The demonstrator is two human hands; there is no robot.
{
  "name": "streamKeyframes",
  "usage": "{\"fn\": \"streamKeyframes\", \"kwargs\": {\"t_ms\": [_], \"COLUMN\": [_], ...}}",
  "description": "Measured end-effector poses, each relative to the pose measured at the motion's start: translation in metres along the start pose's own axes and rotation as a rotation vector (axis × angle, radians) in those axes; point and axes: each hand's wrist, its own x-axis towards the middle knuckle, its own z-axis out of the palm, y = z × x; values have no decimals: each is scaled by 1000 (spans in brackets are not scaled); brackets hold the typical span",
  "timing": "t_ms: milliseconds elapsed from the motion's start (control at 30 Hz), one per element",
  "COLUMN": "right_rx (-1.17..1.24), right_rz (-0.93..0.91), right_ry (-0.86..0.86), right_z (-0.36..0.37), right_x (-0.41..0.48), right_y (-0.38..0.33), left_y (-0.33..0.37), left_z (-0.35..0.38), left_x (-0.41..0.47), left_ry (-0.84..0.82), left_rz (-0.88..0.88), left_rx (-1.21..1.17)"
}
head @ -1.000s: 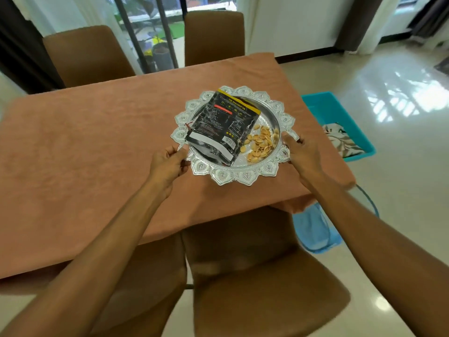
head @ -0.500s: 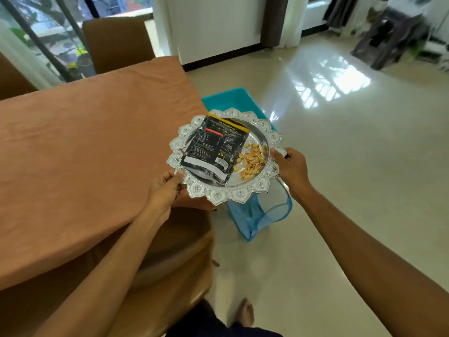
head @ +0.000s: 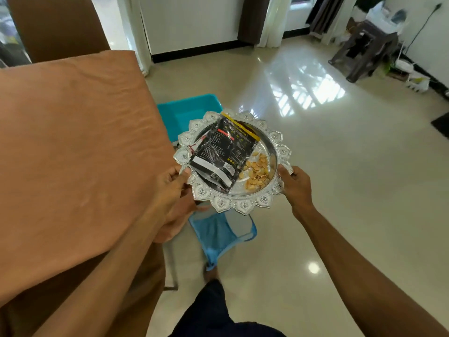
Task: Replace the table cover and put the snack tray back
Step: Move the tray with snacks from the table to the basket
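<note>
Carrying the snack tray (head: 243,203) off the surface (head: 73,142): both hands (head: 173,184) (head: 295,184) grip its rim, now held over the floor beside the table edge, freeing the cover for swapping.

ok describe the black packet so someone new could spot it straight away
Right of the table with the orange cloth, both hands hold a round silver tray over the floor. The black packet lies flat on its left half, beside loose pale shells; it has a yellow top strip.

Both hands, left hand (head: 170,188) and right hand (head: 295,184), grip the ornate round silver snack tray (head: 233,203) right of the terracotta-covered bench (head: 73,142), above the floor.
</note>
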Motion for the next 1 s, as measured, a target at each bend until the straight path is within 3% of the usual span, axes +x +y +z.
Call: {"fn": "streamKeyframes", "kwargs": {"t_ms": [433,700,800,1000], "right_rx": [-243,-254,-284,-348], "right_rz": [-22,-56,-36,-88], "right_ry": [-155,-417,-564,-714], "right_z": [45,160,225,311], "right_x": [183,353,424,485], "right_y": [-43,-58,-60,-55], "left_y": [4,11,8,-10], "left_z": [56,61,58,35], "left_x": [152,286,348,422], "left_ry": [153,383,552,734], "left_rz": [-116,-196,-252,-344], "left_rx": [-93,-136,-186,-213]}}
